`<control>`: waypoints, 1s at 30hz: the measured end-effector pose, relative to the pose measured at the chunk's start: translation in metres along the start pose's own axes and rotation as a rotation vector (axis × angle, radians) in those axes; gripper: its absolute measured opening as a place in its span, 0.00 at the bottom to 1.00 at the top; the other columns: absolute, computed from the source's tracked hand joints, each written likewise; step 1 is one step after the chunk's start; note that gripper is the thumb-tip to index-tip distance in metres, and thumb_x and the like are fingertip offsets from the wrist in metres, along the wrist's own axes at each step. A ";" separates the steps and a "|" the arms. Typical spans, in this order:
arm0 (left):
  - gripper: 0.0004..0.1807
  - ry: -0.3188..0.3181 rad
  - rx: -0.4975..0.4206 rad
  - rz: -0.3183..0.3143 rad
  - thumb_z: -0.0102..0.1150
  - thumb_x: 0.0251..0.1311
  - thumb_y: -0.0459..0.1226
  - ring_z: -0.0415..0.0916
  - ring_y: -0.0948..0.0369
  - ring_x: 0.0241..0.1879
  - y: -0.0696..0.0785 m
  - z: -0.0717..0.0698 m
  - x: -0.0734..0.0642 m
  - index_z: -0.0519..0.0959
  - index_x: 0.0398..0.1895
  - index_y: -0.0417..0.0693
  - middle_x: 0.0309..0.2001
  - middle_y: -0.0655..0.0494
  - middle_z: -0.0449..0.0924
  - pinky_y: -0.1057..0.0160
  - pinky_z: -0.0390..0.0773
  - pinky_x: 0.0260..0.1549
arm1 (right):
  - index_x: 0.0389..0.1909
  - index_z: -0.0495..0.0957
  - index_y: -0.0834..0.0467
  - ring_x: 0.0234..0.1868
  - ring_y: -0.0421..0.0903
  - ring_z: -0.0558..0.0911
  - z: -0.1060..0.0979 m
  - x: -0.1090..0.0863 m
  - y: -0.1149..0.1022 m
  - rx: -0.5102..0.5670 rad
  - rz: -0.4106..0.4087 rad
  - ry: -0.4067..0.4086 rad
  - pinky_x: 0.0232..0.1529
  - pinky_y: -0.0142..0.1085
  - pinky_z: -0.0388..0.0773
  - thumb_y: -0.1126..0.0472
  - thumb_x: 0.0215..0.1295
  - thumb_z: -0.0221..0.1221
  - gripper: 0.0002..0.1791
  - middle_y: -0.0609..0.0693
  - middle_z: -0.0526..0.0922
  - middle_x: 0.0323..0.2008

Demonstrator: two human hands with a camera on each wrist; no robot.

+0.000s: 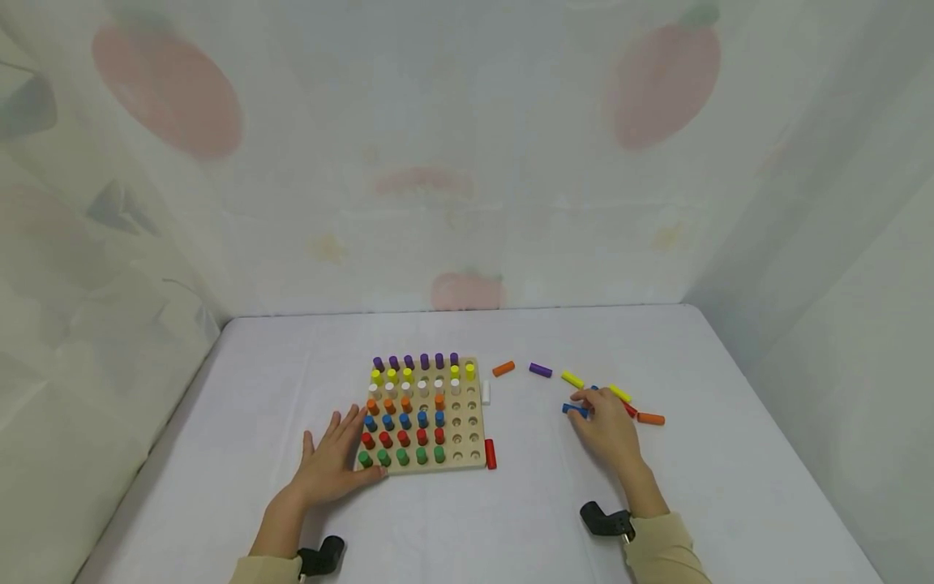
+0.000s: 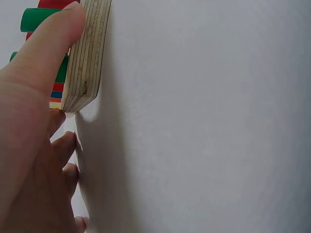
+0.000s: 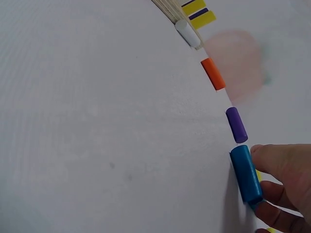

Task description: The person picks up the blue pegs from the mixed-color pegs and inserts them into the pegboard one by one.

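A wooden pegboard [image 1: 470,454] holds rows of purple, yellow, white, orange, blue, red and green pegs, with some holes bare toward its right side. My left hand [image 1: 328,466] rests at its near left corner, fingers spread along the left side. The left thumb [image 2: 53,41] lies on the board's front edge, beside the green pegs [image 2: 39,20]. Over to the right, my right hand [image 1: 609,426] pinches a blue peg [image 3: 246,174] between thumb and fingertips, low over the table. Part of another blue peg [image 1: 594,388] shows behind the right fingers.
Loose pegs lie about the right hand: a purple peg [image 1: 541,370], yellow pegs [image 1: 572,380], a red peg [image 1: 629,409] partly covered and an orange peg [image 1: 651,419]. Beside the board lie another orange peg [image 1: 503,369], a white peg [image 1: 486,392] and a red peg [image 1: 490,454].
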State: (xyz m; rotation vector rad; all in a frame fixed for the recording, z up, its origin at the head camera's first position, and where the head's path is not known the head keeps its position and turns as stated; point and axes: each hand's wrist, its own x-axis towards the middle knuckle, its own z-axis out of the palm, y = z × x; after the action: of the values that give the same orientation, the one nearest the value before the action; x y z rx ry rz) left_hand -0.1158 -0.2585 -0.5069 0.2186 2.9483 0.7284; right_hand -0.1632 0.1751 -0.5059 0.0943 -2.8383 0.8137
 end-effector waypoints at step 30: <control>0.58 -0.017 -0.004 -0.015 0.63 0.36 0.67 0.39 0.40 0.70 -0.001 0.001 0.001 0.52 0.71 0.53 0.72 0.46 0.48 0.27 0.27 0.56 | 0.38 0.81 0.54 0.26 0.43 0.68 0.007 -0.006 -0.003 0.009 0.046 -0.018 0.25 0.32 0.65 0.61 0.54 0.64 0.09 0.51 0.72 0.29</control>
State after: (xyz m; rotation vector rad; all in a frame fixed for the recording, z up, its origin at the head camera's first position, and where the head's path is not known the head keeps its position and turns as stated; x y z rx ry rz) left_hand -0.1165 -0.2590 -0.5080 0.2005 2.9292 0.7268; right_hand -0.1584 0.1696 -0.5112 0.0375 -2.8638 0.8395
